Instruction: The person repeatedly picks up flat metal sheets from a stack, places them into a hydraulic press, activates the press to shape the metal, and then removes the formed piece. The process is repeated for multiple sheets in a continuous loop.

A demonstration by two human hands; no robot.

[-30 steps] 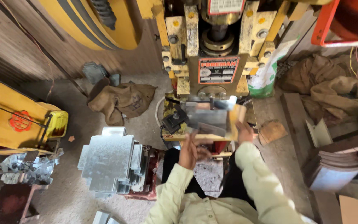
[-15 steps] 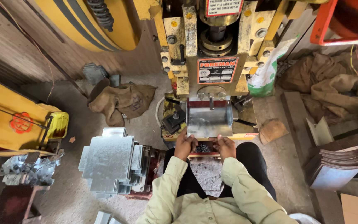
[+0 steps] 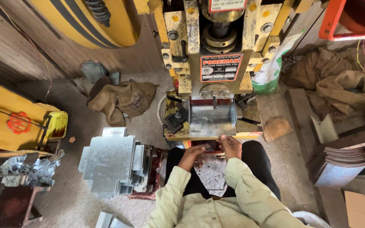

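A bent, shiny sheet-metal piece with upturned side walls (image 3: 212,117) was seen at the centre of the frame, seated on the bed of the yellow power press (image 3: 216,46). The right hand (image 3: 230,145) was closed on its near edge, just below it. The left hand (image 3: 192,155) was curled, lower left of the right; whether anything was gripped could not be told. A stack of flat, cross-shaped galvanised blanks (image 3: 110,164) was seen at lower left.

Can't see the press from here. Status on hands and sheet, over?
Left hand and right hand at press bed's front edge. Bent sheet on die, under ram. Hands outside die.
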